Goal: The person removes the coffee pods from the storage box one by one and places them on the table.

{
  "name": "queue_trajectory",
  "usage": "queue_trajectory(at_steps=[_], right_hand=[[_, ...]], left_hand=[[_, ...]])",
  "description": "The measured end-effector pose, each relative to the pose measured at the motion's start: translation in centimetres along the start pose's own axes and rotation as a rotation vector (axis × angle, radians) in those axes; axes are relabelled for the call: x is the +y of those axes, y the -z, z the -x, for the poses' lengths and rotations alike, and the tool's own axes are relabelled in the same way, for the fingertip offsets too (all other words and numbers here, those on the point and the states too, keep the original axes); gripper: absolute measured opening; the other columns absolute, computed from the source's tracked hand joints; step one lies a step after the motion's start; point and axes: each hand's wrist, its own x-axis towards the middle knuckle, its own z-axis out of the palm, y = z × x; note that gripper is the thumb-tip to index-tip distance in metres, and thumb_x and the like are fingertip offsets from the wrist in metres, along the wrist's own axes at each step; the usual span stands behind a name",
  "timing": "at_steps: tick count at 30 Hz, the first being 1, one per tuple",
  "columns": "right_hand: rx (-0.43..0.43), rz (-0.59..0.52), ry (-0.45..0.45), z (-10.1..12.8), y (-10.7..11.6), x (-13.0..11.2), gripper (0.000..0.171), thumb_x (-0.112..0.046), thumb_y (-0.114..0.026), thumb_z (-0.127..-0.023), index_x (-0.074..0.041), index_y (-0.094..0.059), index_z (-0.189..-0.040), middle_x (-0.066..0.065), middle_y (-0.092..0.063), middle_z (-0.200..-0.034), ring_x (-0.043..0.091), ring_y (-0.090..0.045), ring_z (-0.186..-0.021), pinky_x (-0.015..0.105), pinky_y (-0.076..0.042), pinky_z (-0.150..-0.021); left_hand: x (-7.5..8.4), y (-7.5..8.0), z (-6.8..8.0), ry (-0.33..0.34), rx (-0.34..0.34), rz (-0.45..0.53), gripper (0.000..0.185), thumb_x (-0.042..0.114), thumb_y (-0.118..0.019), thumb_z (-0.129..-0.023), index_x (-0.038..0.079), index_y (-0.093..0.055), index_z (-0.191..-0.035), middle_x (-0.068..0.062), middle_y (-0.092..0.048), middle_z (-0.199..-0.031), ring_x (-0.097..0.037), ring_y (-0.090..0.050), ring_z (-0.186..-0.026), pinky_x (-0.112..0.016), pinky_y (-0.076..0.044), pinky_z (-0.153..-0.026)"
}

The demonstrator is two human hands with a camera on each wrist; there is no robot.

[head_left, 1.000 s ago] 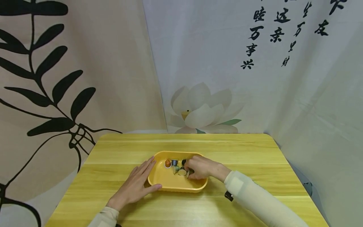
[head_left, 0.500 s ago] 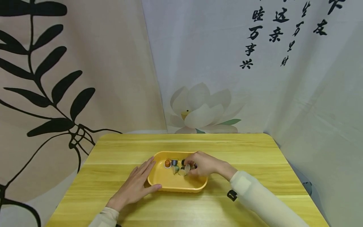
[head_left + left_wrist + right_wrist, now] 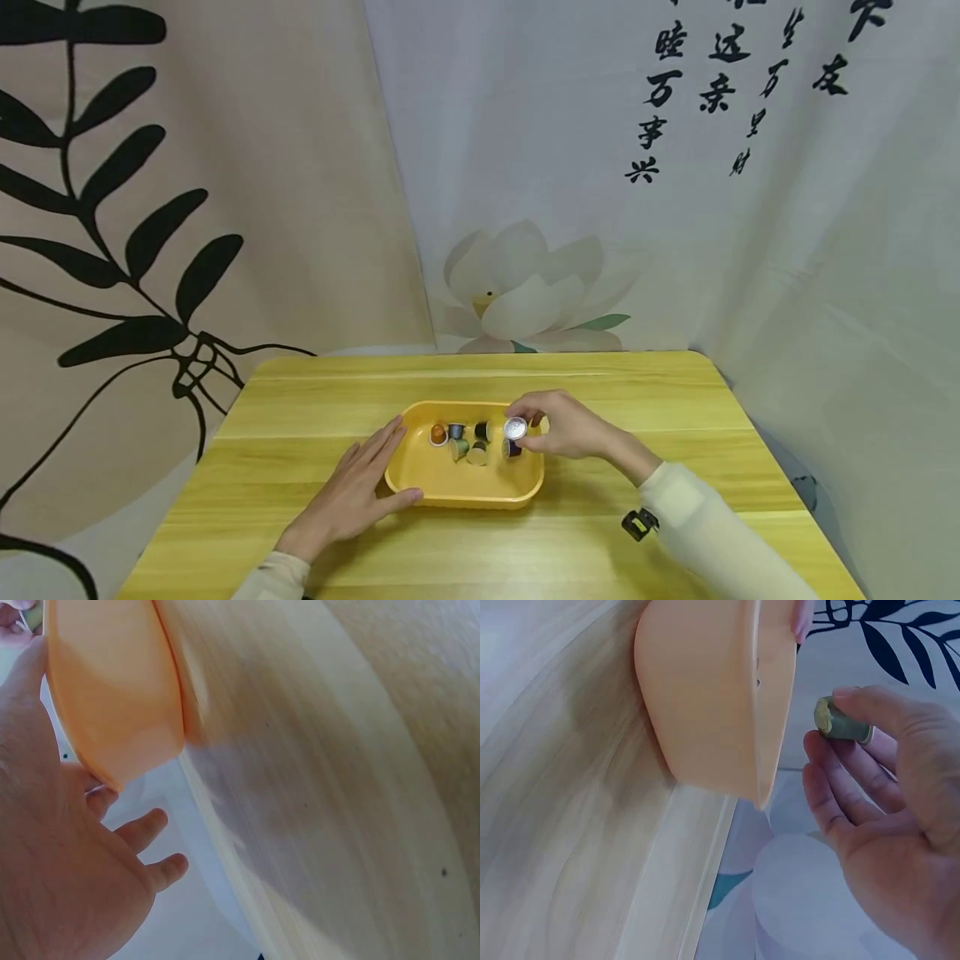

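Observation:
A yellow tray holds several small coffee capsules. Among them are an orange capsule, a black one and a dark purple capsule. Over the tray's right part, my right hand pinches a green coffee capsule between thumb and fingers; its silver lid faces the head camera. My left hand rests along the tray's left end, fingers straight at the rim and thumb at the front left corner. In the left wrist view the tray's wall hides the capsules inside.
The tray stands on a wooden table, near its middle. Behind the table hang cloth curtains printed with black leaves, a lotus and dark characters. Long light sleeves cover both forearms.
My right hand has lifted the green capsule from among the others, turned its lid upward and moved slightly right and back. The left hand keeps its place at the tray; the head view has shifted slightly.

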Motion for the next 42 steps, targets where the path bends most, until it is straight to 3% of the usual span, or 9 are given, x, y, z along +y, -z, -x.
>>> queue_trajectory(at_steps=[4,18,25,32,42], right_hand=[[0.052,0.0,0.005,1.1,0.7,0.6,0.035,-0.011,-0.088,-0.098,-0.007,-0.079,-0.132,-0.002,-0.083,-0.116,0.01,-0.075,-0.101,0.035,-0.068,-0.095],[0.157,0.0,-0.061,5.2,2.2,4.2,0.029,-0.009,-0.089,-0.097,-0.011,-0.079,-0.124,-0.001,-0.081,-0.115,0.009,-0.074,-0.101,0.042,-0.069,-0.095],[0.152,0.006,-0.121,6.3,1.6,6.8,0.026,-0.008,-0.088,-0.097,-0.011,-0.079,-0.122,0.0,-0.081,-0.113,0.008,-0.072,-0.099,0.044,-0.069,-0.091],[0.143,-0.056,-0.172,6.2,0.8,8.4,0.025,-0.001,-0.086,-0.095,-0.008,-0.078,-0.117,0.003,-0.081,-0.109,0.01,-0.075,-0.098,0.041,-0.07,-0.089],[0.1,-0.022,-0.217,5.8,-0.4,9.3,0.023,-0.002,-0.087,-0.094,-0.01,-0.076,-0.112,-0.002,-0.079,-0.102,0.009,-0.07,-0.093,0.023,-0.062,-0.084]], left_hand=[[0.0,0.0,0.0,-0.003,0.0,0.005,0.107,0.072,-0.07,-0.104,0.011,-0.027,-0.181,-0.004,-0.017,-0.192,-0.044,-0.038,-0.17,-0.083,-0.026,-0.133],[0.3,0.1,0.0,0.008,-0.006,0.014,0.107,0.072,-0.07,-0.103,0.011,-0.028,-0.181,-0.003,-0.017,-0.192,-0.044,-0.037,-0.171,-0.084,-0.025,-0.133],[0.3,0.1,0.0,0.007,-0.007,0.008,0.107,0.072,-0.071,-0.103,0.012,-0.027,-0.181,-0.003,-0.017,-0.192,-0.044,-0.038,-0.17,-0.084,-0.026,-0.132],[0.3,0.2,0.0,0.006,-0.003,0.007,0.107,0.072,-0.071,-0.103,0.012,-0.028,-0.181,-0.003,-0.018,-0.192,-0.044,-0.038,-0.17,-0.084,-0.026,-0.132],[0.5,0.3,0.1,0.011,-0.012,0.018,0.107,0.071,-0.072,-0.103,0.012,-0.028,-0.181,-0.004,-0.018,-0.192,-0.044,-0.038,-0.171,-0.085,-0.026,-0.132]])
